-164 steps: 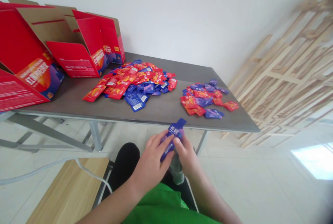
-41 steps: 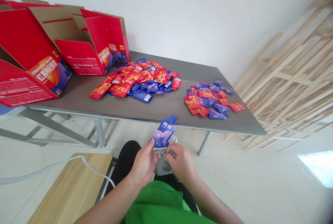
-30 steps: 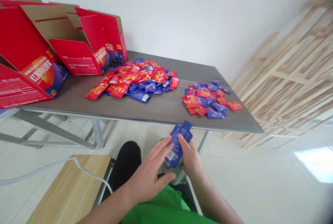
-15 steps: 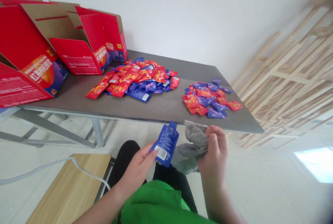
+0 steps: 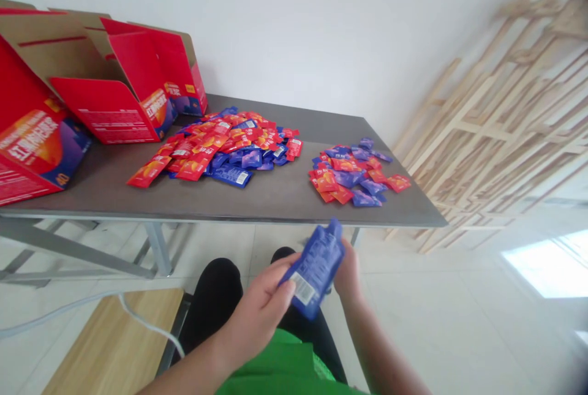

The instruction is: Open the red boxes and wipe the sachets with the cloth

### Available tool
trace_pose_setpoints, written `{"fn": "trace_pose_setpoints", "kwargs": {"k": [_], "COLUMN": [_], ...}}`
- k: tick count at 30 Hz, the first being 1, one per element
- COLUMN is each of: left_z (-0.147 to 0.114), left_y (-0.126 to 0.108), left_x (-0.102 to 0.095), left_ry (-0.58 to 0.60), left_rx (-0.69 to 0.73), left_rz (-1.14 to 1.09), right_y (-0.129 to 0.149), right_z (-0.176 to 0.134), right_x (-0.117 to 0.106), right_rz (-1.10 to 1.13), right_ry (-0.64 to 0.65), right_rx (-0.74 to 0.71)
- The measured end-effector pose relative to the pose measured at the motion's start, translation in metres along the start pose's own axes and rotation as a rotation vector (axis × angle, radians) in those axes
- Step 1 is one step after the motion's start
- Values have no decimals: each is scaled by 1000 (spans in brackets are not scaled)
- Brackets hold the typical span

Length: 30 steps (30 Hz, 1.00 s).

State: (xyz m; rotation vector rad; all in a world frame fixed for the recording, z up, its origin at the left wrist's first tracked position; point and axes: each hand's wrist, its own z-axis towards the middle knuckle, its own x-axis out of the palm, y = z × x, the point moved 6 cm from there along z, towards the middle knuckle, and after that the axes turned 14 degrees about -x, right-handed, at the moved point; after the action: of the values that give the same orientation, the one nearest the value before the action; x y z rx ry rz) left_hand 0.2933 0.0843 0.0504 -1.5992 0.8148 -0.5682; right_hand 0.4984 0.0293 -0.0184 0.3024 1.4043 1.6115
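A plain white wall (image 5: 321, 27) forms the backdrop. In front of it stands a grey-topped table (image 5: 275, 196) on grey metal legs (image 5: 158, 248). The floor (image 5: 459, 321) is pale glossy tile — a bright patch of light (image 5: 542, 260) reflects off it at the right. Bare wooden lattice frames (image 5: 500, 119) lean against the wall at the right. A light wooden bench (image 5: 110, 340) sits lower left — a white cable (image 5: 68, 312) runs across it.

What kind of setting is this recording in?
Probably a small packing or sorting room, not a home: a plain grey table holds loose piles of red and blue sachets, open red cartons stand behind, and wooden frames lean on the wall.
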Motion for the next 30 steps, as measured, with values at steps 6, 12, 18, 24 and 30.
{"fn": "trace_pose_setpoints", "kwargs": {"k": [6,12,18,24,30], "left_z": [90,190,201,187,167], "left_y": [-34,-32,-19,-12,9], "left_x": [-12,16,0,-100,-124], "left_ry": [-470,-323,-373,-884,-902], "left_rx": [262,260,234,-99,-254], "left_rz": [639,1163,1183,1089,998], "right_y": [-17,-9,-8,-1,11], "right_z": [-22,-14,-16,-16,-18], "right_x": [-8,-9,-13,-5,14], "right_rz": [87,108,125,151,200], "right_ry": [-4,16,36,86,135], "right_rx": [116,86,87,76,69]}}
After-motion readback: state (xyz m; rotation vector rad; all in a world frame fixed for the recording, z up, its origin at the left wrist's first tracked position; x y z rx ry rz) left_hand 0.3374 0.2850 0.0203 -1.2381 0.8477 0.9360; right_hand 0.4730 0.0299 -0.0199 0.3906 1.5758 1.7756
